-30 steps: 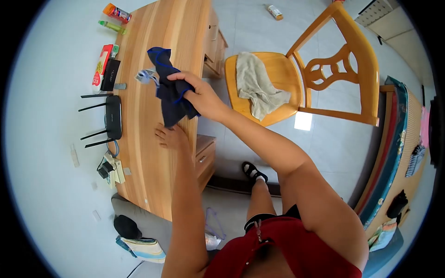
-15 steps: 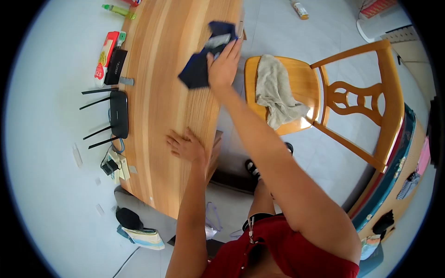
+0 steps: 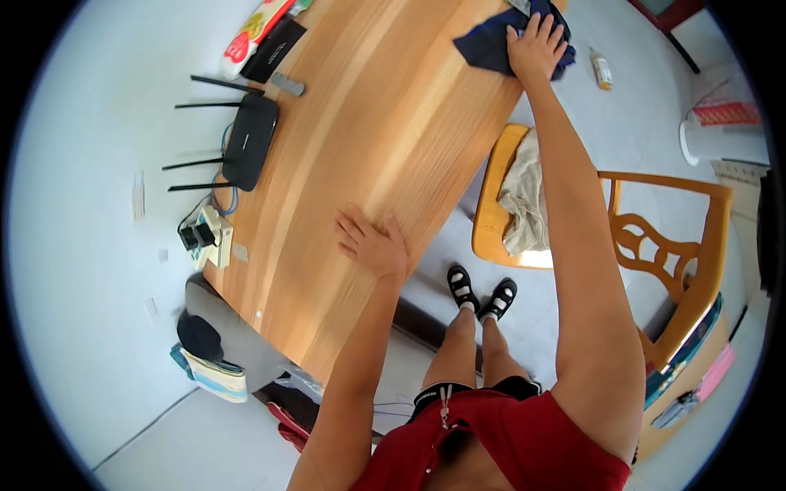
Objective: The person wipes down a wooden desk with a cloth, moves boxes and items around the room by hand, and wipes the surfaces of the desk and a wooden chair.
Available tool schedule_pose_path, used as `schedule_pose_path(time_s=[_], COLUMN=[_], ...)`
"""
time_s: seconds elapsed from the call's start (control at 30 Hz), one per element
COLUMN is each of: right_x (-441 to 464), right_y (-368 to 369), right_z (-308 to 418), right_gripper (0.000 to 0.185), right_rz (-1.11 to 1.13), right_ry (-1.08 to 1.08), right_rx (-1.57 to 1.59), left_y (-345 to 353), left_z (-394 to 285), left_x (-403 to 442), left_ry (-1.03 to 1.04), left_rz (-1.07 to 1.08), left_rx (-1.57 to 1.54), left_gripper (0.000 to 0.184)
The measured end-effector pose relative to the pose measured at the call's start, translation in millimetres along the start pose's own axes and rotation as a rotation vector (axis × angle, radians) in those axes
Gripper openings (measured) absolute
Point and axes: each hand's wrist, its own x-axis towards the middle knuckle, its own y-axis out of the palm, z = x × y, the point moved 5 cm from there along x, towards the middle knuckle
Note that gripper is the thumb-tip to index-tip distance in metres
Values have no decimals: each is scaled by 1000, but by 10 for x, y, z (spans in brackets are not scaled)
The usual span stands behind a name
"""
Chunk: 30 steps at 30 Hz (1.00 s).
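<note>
My right hand (image 3: 538,49) lies flat on a dark blue cloth (image 3: 485,44) at the far right edge of the wooden table (image 3: 327,164). Its fingers are spread over the cloth, and the arm reaches out nearly straight. Part of the cloth is hidden under the palm, and a greyish patch shows near its top. Closer to my body, my left hand (image 3: 374,245) rests palm down on the bare tabletop with its fingers apart. It holds nothing.
Along the wall side stand a black router (image 3: 250,143), a power strip (image 3: 214,237), a grey remote-like object (image 3: 287,83), a black box (image 3: 274,51) and a red-and-white packet (image 3: 254,34). A wooden chair (image 3: 491,221) holds a grey rag (image 3: 524,200). A bottle (image 3: 602,72) lies on the floor.
My right hand and the blue cloth have moved farther from my left hand along the table's edge. The view has turned, and both feet now show. My left hand still rests on the table.
</note>
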Motion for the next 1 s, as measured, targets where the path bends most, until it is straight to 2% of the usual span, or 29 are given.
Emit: schedule_pose_path(time_s=[0.13, 0.2, 0.23, 0.3, 0.33, 0.4, 0.5, 0.67, 0.83, 1.0], right_x=[-700, -1279, -1540, -2149, -2447, -2662, -2421, -1353, -416, 361], right_y=[-440, -790, -1048, -1431, -1532, -1812, -1627, -948, -323, 372], right_z=[403, 636, 786, 984, 1026, 1099, 1007, 714, 735, 917], right_gripper=[75, 80, 83, 77, 76, 79, 78, 78, 75, 73], right_rz=[96, 182, 342, 484, 479, 605, 599, 383, 301, 227], right_ry=[-325, -396, -420, -513, -544, -557, -525, -379, -412, -384], right_rx=[-61, 143, 186, 320, 430, 437, 393, 178, 57, -27], left_y=[-53, 1, 26, 4, 3, 47, 8, 28, -4, -145], left_z=[-36, 12, 19, 0, -14, 32, 36, 68, 43, -17], left_x=[18, 36, -7, -23, -11, 1, 5, 0, -29, 32], left_ry=[5, -7, -9, -8, -7, -2, 24, 35, 0, -24], left_rz=[-25, -22, -6, -32, -51, -44, -46, -19, 51, 45], left_rx=[-44, -31, -29, -38, -41, -19, -36, -23, -41, -112], left_gripper=[78, 78, 78, 78, 77, 77, 77, 79, 83, 79])
